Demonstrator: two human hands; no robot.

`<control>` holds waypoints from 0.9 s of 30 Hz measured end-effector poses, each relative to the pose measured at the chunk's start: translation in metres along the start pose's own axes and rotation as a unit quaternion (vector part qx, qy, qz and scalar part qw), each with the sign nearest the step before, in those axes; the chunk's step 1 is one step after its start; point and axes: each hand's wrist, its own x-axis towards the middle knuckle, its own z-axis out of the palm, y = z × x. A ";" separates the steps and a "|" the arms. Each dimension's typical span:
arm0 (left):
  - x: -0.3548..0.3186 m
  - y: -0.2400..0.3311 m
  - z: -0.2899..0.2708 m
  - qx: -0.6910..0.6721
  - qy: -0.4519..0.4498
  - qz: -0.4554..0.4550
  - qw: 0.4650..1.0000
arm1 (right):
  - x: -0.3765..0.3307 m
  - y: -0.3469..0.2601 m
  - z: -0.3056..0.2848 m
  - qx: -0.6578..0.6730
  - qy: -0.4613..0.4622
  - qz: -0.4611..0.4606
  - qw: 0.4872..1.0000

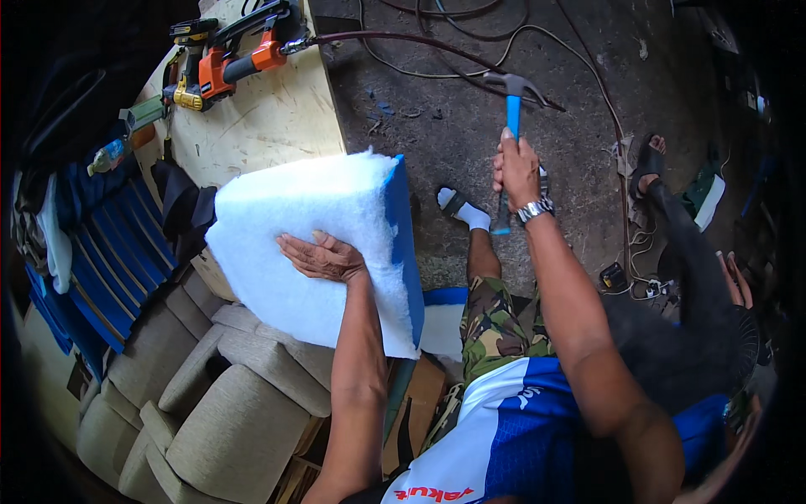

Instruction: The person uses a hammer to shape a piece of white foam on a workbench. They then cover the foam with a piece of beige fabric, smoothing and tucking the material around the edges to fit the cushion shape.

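My right hand (518, 172) is closed round the handle of a claw hammer (513, 101) with a blue shaft and a grey head, held up over the floor. My left hand (323, 256) lies flat, fingers stretched, on the white padding of a cushion (252, 218). Fluffy white batting covers the cushion's top and front, while blue material shows along its right side. The cushion rests partly on the corner of a wooden table. How it is held up underneath is hidden.
On the plywood table (277, 113) lie an orange nail gun (239, 67) and a yellow-black power tool (189, 88). Hoses (437, 38) and cables cross the concrete floor. A beige sofa (235, 420) stands lower left. Another person's sandalled foot (648, 164) is at right.
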 end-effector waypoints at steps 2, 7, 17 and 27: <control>0.001 0.003 -0.001 0.004 -0.002 -0.006 1.000 | 0.001 0.021 0.014 0.002 -0.027 -0.028 0.999; 0.000 -0.007 0.001 -0.013 -0.003 -0.013 1.000 | 0.002 0.015 0.002 -0.367 -0.212 -0.108 0.899; -0.002 -0.003 0.002 -0.017 -0.001 -0.019 1.000 | -0.006 0.029 0.026 -0.446 -0.345 -0.061 0.823; 0.001 -0.005 -0.003 -0.038 -0.021 -0.025 0.999 | -0.012 0.042 0.021 -0.137 -0.171 -0.041 0.975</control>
